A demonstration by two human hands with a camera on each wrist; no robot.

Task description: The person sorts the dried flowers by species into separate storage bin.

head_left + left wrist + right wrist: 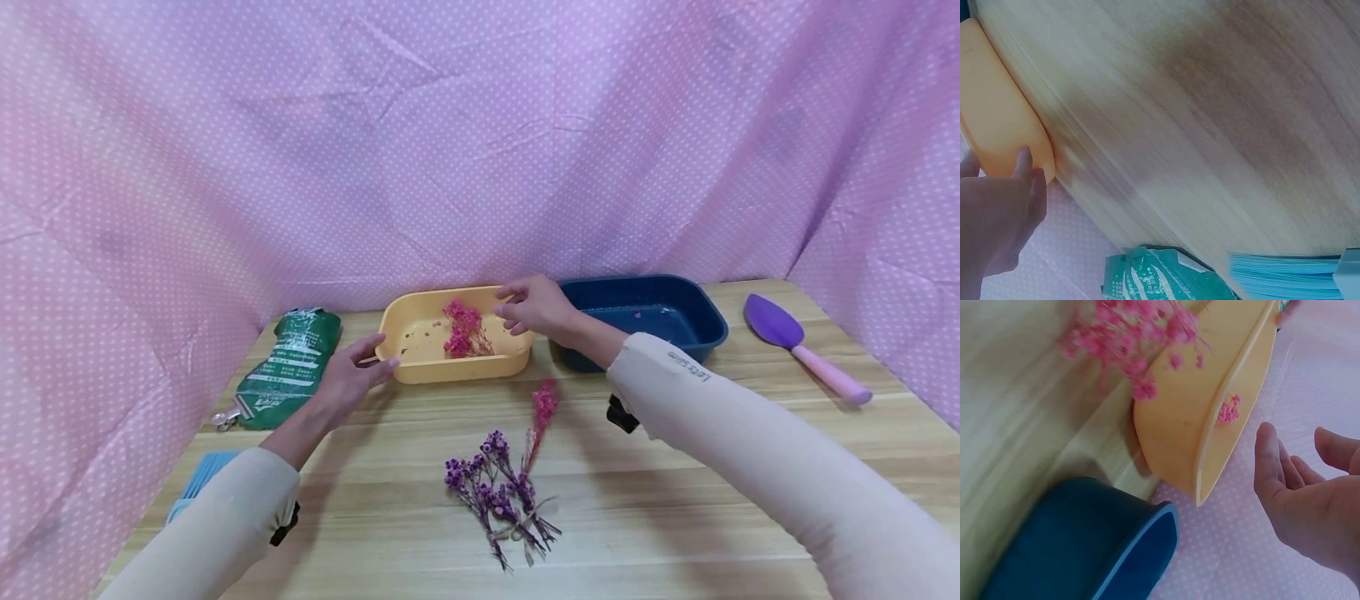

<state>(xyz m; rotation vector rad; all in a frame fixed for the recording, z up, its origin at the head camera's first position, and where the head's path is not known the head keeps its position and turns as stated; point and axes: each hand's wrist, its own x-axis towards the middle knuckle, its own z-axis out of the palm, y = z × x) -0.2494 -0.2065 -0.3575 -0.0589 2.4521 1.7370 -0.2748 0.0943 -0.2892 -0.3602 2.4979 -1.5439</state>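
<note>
A yellow tray point(420, 367) stands at the back of the wooden table, with a pink flower sprig point(463, 330) lying in it. My left hand point(352, 375) rests its fingertips on the tray's left front corner point(1038, 159), fingers straight. My right hand point(534, 307) hovers over the tray's right rim point(1235, 406), fingers relaxed and holding nothing. In front of the tray lie a pink sprig point(542, 410) and a bunch of purple flowers point(495, 496).
A dark blue tray point(701, 321) stands right of the yellow one. A purple scoop with a pink handle point(806, 346) lies far right. A green bag point(288, 367) and a blue stack point(197, 479) lie at left. Pink dotted cloth surrounds the table.
</note>
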